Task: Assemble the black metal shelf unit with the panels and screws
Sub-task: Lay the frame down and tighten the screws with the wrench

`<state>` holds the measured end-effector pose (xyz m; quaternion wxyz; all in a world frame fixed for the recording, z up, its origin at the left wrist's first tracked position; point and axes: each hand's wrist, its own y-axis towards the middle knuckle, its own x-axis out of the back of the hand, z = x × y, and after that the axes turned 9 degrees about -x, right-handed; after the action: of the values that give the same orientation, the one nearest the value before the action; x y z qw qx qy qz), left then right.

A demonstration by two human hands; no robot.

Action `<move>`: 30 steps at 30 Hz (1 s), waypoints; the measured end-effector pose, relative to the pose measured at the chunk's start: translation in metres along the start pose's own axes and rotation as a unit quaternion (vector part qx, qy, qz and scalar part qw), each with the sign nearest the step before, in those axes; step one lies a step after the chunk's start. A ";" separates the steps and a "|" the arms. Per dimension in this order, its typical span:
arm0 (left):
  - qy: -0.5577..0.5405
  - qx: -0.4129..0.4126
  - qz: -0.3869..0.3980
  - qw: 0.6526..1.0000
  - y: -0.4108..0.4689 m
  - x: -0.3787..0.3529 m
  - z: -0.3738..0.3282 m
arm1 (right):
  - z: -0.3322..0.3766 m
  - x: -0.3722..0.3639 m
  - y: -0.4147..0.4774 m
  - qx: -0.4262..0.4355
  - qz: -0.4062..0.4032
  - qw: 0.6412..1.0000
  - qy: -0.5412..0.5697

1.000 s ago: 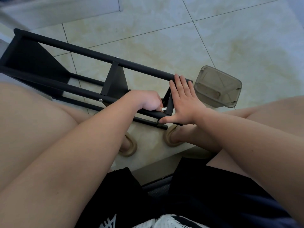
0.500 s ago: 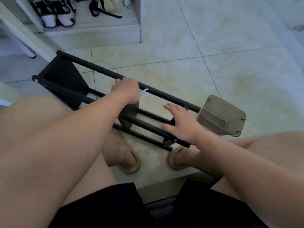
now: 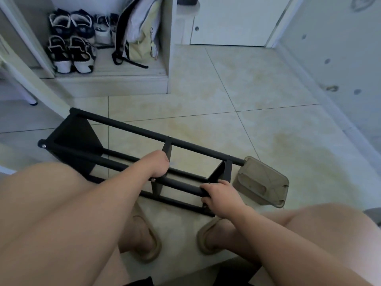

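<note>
The black metal shelf unit [image 3: 132, 128] lies on its side on the tiled floor in front of my knees, its long bars joined by an end panel [image 3: 74, 137], a middle panel [image 3: 167, 149] and a right panel [image 3: 224, 172]. My left hand [image 3: 158, 165] is curled over the near upper bar beside the middle panel, just above a silver screw [image 3: 153, 179]; its fingers are hidden, so I cannot tell what it holds. My right hand [image 3: 216, 196] grips the right end of that same bar, below the right panel.
A translucent plastic container [image 3: 261, 182] lies on the floor touching the shelf's right end. My slippered feet [image 3: 144, 238] sit just in front of the unit. Shoes [image 3: 70, 52] and a bag [image 3: 140, 34] fill a cabinet niche at the back left. A white furniture leg [image 3: 31, 100] stands at the left.
My head has lifted, showing more of the room. My left hand came back from the far bar to the near bar. My right hand went from flat against the panel to gripping the bar end.
</note>
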<state>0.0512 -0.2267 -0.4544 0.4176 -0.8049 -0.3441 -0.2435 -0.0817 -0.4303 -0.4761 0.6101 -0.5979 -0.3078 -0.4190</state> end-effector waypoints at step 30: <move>-0.003 -0.037 -0.011 0.999 0.022 -0.048 -0.010 | -0.025 0.032 0.022 -0.116 0.022 0.992 0.052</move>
<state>0.0363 -0.2612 -0.4929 0.3834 -0.8168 -0.3450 -0.2586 -0.0507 -0.4614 -0.4606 0.5606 -0.6486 -0.2121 -0.4690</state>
